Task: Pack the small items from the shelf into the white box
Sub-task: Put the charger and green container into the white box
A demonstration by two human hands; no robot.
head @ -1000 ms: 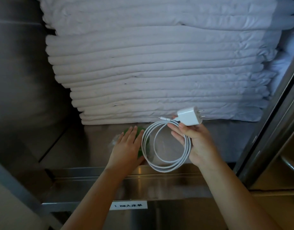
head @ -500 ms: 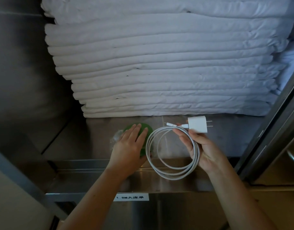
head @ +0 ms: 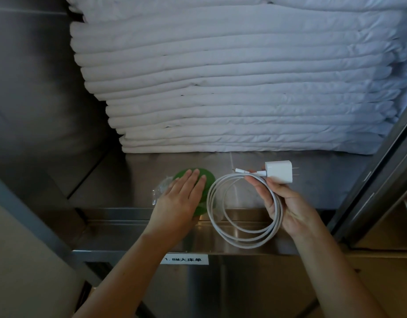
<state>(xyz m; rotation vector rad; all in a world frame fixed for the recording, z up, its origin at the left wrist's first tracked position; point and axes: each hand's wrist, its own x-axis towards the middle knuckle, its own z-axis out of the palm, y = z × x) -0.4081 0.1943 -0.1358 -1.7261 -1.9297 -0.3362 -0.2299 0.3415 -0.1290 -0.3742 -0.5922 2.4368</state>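
Your left hand (head: 181,200) lies flat, fingers straight and close together, on the green round item (head: 210,182) on the steel shelf (head: 119,182). Just to the right, your right hand (head: 289,210) curls its fingers around the coiled white cable (head: 210,203) and the white charger (head: 279,172). Folded white sheets (head: 220,88) are stacked at the far side.

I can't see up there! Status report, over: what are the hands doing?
Right hand holds white charger and coiled cable. Left hand flat on green wrapped disc on shelf. Nothing in the way, over.
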